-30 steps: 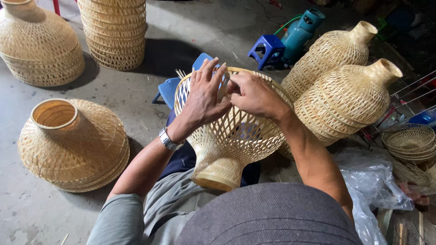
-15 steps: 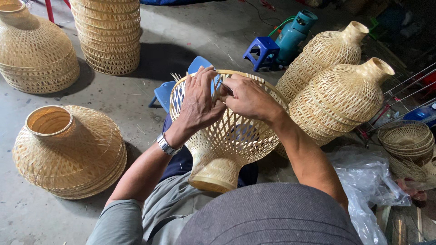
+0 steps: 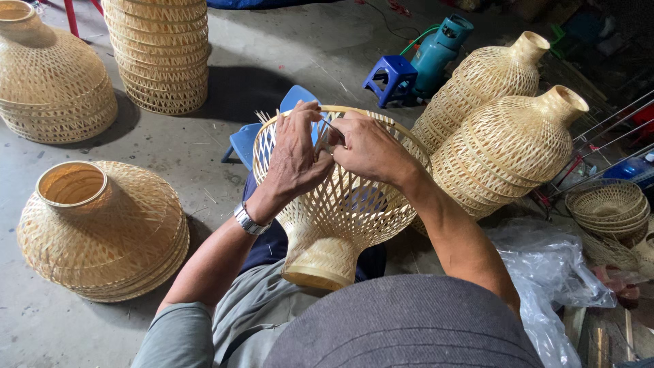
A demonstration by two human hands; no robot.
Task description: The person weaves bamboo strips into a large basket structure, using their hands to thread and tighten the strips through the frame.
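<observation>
- Woven bamboo lampshade [image 3: 340,204] on my lap, rim up.
- My left hand [image 3: 294,155] and right hand [image 3: 368,146] pinch strips at its rim.
- Grey concrete floor [image 3: 272,61]: stacked shades [image 3: 163,54], blue stool [image 3: 390,76].

The only packaging in view is a crumpled clear plastic bag [image 3: 545,272] lying on the floor at the lower right, just beside the person's right arm and below the small stack of shallow woven baskets [image 3: 606,204]. It is see-through with whitish folds. No labels, signs or screens show.
</observation>
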